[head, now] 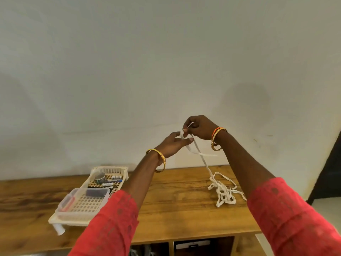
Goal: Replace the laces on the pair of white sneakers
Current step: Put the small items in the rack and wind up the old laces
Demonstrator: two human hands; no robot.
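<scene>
Both hands are up in the air above the wooden bench point(166, 200). The right hand point(200, 127) pinches the white lace point(198, 154) near its end. The left hand point(173, 143) is just below it, fingers fairly straight, and seems to hold the lace between thumb and finger. From the fingers the lace hangs down and to the right, into a loose pile near the bench's right edge. No sneakers show.

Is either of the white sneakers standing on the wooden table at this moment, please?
No, the wooden table bears only a tangled white lace and a white plastic basket of small items; no sneaker shows.
</scene>
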